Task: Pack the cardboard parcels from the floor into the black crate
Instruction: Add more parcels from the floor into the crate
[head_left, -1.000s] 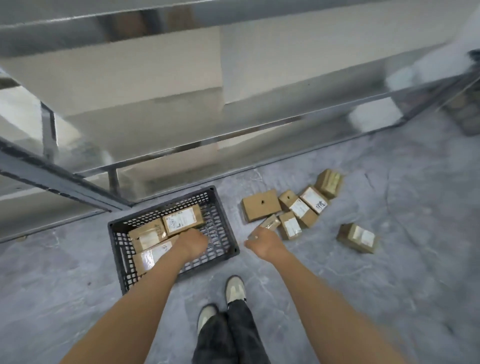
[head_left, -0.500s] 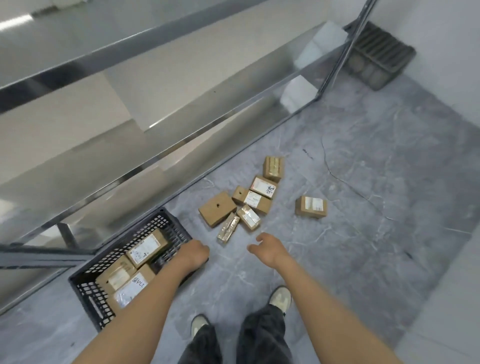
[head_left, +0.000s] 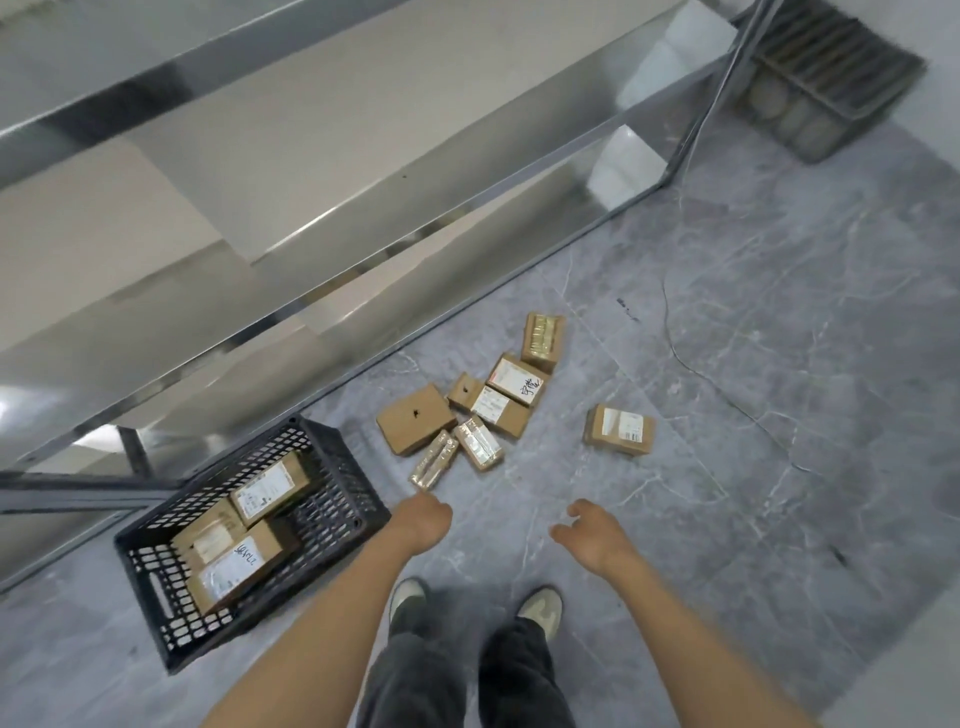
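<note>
The black crate (head_left: 171, 613) stands on the floor at the left and holds three labelled cardboard parcels (head_left: 267, 486). Several more parcels lie in a cluster on the floor: a flat plain one (head_left: 415, 426), a narrow taped one (head_left: 435, 460) and labelled ones (head_left: 498, 410). A single parcel (head_left: 619, 430) lies apart to the right. My left hand (head_left: 423, 522) hovers just below the narrow taped parcel, its fingers hidden behind its back, with nothing seen in it. My right hand (head_left: 592, 535) hangs with loosely curled fingers over bare floor and holds nothing.
A steel shelving rack (head_left: 363, 208) runs along the back and left, its lower frame right behind the crate. A grey slatted crate (head_left: 831, 78) leans at the top right. My shoes (head_left: 408, 597) stand just below the hands on the grey marbled floor.
My left hand has come out of the crate and moved right, toward the parcels on the floor. The right hand has drifted right. The view has swung toward the right.
</note>
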